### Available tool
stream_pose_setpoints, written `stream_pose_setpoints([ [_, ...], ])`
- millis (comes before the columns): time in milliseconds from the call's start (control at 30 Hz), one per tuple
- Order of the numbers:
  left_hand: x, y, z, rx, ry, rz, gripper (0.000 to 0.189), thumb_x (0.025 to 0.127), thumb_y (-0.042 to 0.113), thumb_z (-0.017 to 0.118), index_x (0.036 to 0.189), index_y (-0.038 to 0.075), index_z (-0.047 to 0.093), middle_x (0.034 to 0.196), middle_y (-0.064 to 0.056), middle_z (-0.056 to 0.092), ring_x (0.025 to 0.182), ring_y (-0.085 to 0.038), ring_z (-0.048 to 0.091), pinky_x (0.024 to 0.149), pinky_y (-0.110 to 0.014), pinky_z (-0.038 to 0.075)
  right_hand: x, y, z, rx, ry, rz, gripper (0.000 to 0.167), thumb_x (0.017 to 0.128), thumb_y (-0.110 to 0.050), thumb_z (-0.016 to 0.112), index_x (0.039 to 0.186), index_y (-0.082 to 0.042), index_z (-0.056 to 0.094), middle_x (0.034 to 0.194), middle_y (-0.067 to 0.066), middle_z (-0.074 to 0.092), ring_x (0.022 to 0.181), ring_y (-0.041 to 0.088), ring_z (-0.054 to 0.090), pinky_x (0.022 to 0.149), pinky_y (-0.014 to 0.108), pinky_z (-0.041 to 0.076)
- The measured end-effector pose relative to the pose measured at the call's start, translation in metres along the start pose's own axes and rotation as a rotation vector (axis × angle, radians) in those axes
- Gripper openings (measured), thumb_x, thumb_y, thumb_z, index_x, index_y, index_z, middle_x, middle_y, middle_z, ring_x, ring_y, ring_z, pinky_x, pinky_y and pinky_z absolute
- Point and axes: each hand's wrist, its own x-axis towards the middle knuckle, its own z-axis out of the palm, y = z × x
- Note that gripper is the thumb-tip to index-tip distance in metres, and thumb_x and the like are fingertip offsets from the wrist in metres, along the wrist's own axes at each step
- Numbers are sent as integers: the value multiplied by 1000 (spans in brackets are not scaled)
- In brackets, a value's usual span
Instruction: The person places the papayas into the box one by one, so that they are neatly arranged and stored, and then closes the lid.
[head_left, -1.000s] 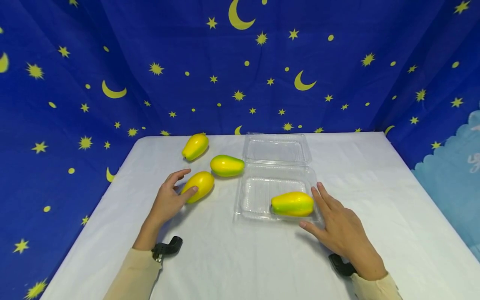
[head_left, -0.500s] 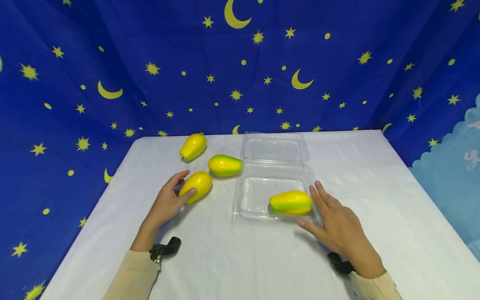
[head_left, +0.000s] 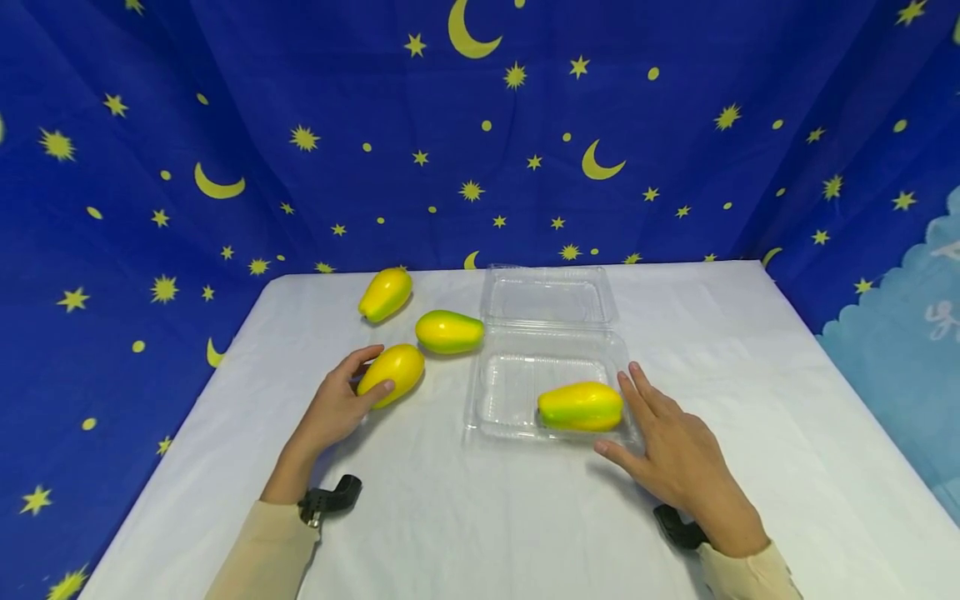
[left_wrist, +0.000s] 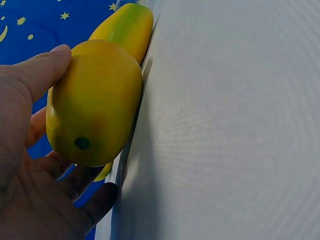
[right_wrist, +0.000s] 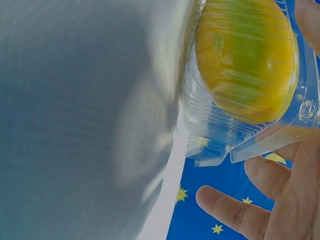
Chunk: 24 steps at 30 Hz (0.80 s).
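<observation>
My left hand (head_left: pixel 333 410) holds a yellow papaya (head_left: pixel 397 369) on the left of the table, the thumb on its near side and the fingers round the far side. In the left wrist view the thumb presses on the papaya (left_wrist: pixel 95 105), with the fingers partly hidden behind it. A clear plastic clamshell box (head_left: pixel 504 400) lies unfolded at the middle. Inside its near half, toward the right, rests a yellow-green papaya (head_left: pixel 581 407). My right hand (head_left: pixel 684 454) stands at the box's right edge, fingers extended, thumb near its front corner.
Another papaya (head_left: pixel 450 332) lies close to the box's left side, and a further one (head_left: pixel 386 294) sits near the table's back edge. The box's lid (head_left: pixel 551 296) lies flat behind the base. A white cloth covers the table (head_left: pixel 525 525); a blue star-patterned curtain (head_left: pixel 390 100) hangs behind.
The view has shifted slightly. Both hands, the papayas and the box keep about the same places; the left fingers lie a little closer round the papaya.
</observation>
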Motion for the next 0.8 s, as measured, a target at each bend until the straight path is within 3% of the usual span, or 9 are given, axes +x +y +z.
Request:
stream_pose_setpoints([
  [333, 0, -1, 2, -8, -40, 1, 71, 93, 48, 68, 152, 21, 40, 154, -7, 46, 139, -30, 46, 116, -55, 35, 2, 1, -3, -10, 23, -20, 100, 89, -73, 54, 161, -11, 21, 167, 12, 21, 137, 42, 47, 89, 58, 53],
  [800, -1, 0, 0, -5, -54, 27, 68, 94, 43, 69, 152, 21, 41, 153, -7, 47, 135, -29, 50, 112, -54, 40, 1, 1, 0, 2, 14, -17, 100, 89, -73, 54, 160, -10, 22, 167, 12, 21, 137, 42, 48, 90, 58, 53],
])
